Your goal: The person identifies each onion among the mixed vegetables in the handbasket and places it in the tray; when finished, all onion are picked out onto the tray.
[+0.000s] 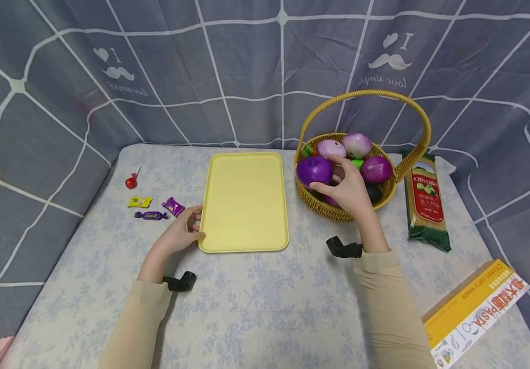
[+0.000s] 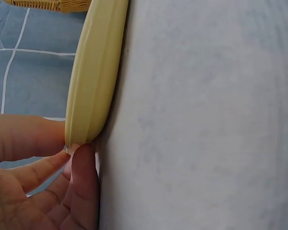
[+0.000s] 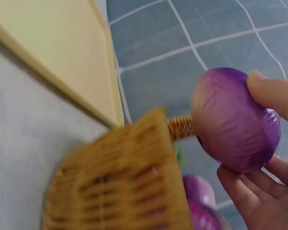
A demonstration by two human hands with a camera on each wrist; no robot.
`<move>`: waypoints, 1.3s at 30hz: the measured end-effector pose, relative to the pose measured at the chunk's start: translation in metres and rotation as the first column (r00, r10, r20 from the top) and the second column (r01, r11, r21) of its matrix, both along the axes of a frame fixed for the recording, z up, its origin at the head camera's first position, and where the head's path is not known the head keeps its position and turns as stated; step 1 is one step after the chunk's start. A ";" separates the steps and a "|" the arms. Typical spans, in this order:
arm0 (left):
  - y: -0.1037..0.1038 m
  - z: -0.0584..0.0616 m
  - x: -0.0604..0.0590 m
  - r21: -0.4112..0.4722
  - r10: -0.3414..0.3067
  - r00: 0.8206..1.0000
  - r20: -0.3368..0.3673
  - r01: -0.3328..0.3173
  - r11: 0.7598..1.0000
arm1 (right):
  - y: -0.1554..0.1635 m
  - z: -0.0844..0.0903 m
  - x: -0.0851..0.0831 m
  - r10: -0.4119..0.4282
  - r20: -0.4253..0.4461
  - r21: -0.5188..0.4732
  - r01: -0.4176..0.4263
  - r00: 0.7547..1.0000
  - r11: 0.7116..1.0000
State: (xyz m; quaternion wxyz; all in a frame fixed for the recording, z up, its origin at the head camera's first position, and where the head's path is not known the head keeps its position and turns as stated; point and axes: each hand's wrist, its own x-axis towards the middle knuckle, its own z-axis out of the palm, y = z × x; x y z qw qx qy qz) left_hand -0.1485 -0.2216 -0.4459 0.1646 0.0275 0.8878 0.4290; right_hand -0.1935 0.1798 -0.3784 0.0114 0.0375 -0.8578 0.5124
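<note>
With thumb and fingertips, my left hand (image 1: pixel 179 233) grips the left rim of a pale yellow tray (image 1: pixel 244 202), which lies on the table. Its fingers (image 2: pixel 84 184) show right at the tray's edge in the left wrist view. My right hand (image 1: pixel 348 189) holds a glossy purple onion (image 1: pixel 314 170) between thumb and fingers, over the left part of a wicker basket (image 1: pixel 322 209). In the right wrist view the onion (image 3: pixel 235 120) is above the basket's rim. Several other purple onions, one of them at the right (image 1: pixel 376 170), sit in the basket with some green pieces.
The basket's tall handle (image 1: pixel 366 94) arches above it. Right of it lie a pasta packet (image 1: pixel 426 200) and a yellow-and-white pasta box (image 1: pixel 477 310). Left of the tray are a red lollipop (image 1: pixel 131 181) and several wrapped candies (image 1: pixel 151 215). A grey curtain (image 1: pixel 256 66) hangs behind.
</note>
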 end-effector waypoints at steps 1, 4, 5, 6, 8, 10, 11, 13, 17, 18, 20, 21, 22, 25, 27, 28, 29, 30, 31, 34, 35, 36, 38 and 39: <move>0.000 0.000 0.000 -0.002 -0.006 1.000 -0.002 0.006 1.000 | -0.004 0.000 0.000 0.008 0.004 -0.022 -0.008 1.000 1.000; -0.001 0.000 0.000 -0.003 -0.022 1.000 -0.008 0.022 1.000 | -0.019 0.000 -0.002 0.047 0.012 -0.078 -0.046 0.999 0.996; -0.001 0.000 0.000 -0.002 -0.025 1.000 -0.009 0.025 1.000 | -0.026 0.000 -0.002 0.065 0.014 -0.096 -0.064 0.998 0.993; -0.001 0.000 0.000 -0.002 -0.024 1.000 -0.006 0.024 1.000 | -0.032 -0.001 -0.003 0.081 0.017 -0.109 -0.079 0.997 0.991; 0.000 0.001 0.001 -0.001 -0.023 1.000 0.002 0.023 1.000 | -0.046 -0.004 -0.006 0.113 0.023 -0.135 -0.109 0.993 0.985; 0.001 0.002 0.001 0.001 -0.023 1.000 0.003 0.023 1.000 | -0.061 -0.008 -0.010 0.140 0.042 -0.163 -0.132 0.989 0.978; 0.001 0.002 0.002 0.007 -0.025 1.000 0.003 0.025 1.000 | -0.069 -0.011 -0.013 0.152 0.052 -0.178 -0.140 0.987 0.974; 0.002 0.003 0.003 0.022 -0.031 1.000 0.001 0.031 0.999 | -0.085 -0.017 -0.019 0.168 0.078 -0.211 -0.149 0.983 0.966; 0.004 0.003 0.006 0.056 -0.029 1.000 0.011 0.028 0.998 | -0.114 -0.031 -0.035 0.169 0.123 -0.206 -0.142 0.978 0.968; 0.004 0.003 0.007 0.060 -0.027 1.000 0.016 0.026 0.998 | -0.120 -0.035 -0.039 0.165 0.130 -0.196 -0.138 0.978 0.971; 0.005 0.003 0.009 0.064 -0.022 0.999 0.026 0.021 0.998 | -0.132 -0.042 -0.047 0.154 0.138 -0.163 -0.131 0.978 0.978; 0.005 0.003 0.010 0.064 -0.020 0.999 0.028 0.019 0.998 | -0.137 -0.045 -0.050 0.146 0.140 -0.150 -0.125 0.979 0.981; 0.006 0.002 0.011 0.064 -0.020 0.999 0.030 0.018 0.998 | -0.142 -0.049 -0.053 0.142 0.143 -0.146 -0.121 0.979 0.982; 0.007 0.001 0.012 0.069 -0.017 0.999 0.034 0.014 0.998 | -0.155 -0.056 -0.060 0.128 0.138 -0.137 -0.109 0.982 0.985; 0.007 0.000 0.012 0.077 -0.012 0.999 0.039 0.009 0.997 | -0.162 -0.061 -0.063 0.116 0.132 -0.130 -0.099 0.984 0.987; 0.007 0.000 0.012 0.078 -0.014 0.999 0.042 0.010 0.997 | -0.165 -0.063 -0.064 0.110 0.128 -0.123 -0.094 0.986 0.988; 0.007 -0.001 0.012 0.079 -0.010 0.999 0.047 0.007 0.997 | -0.168 -0.065 -0.065 0.101 0.127 -0.116 -0.087 0.987 0.990; 0.008 -0.001 0.013 0.083 -0.011 0.999 0.053 0.006 0.997 | -0.170 -0.067 -0.066 0.092 0.128 -0.108 -0.078 0.987 0.991; 0.008 -0.002 0.013 0.083 -0.009 0.998 0.058 0.004 0.997 | -0.172 -0.069 -0.067 0.084 0.128 -0.094 -0.072 0.988 0.993; 0.007 -0.003 0.013 0.086 -0.007 0.998 0.068 0.001 0.996 | -0.178 -0.073 -0.068 0.072 0.130 -0.060 -0.065 0.989 0.996; 0.007 -0.003 0.013 0.087 0.001 0.997 0.073 -0.007 0.996 | -0.179 -0.075 -0.069 0.070 0.130 -0.046 -0.065 0.989 0.997; 0.006 -0.003 0.013 0.089 -0.001 0.997 0.072 -0.005 0.996 | -0.181 -0.075 -0.069 0.071 0.127 -0.036 -0.067 0.989 0.997; 0.006 -0.003 0.013 0.094 0.008 0.997 0.077 -0.015 0.995 | -0.184 -0.076 -0.070 0.076 0.119 -0.018 -0.074 0.990 0.997; 0.006 -0.002 0.013 0.093 0.014 0.997 0.081 -0.022 0.995 | -0.186 -0.075 -0.071 0.076 0.114 -0.013 -0.075 0.991 0.997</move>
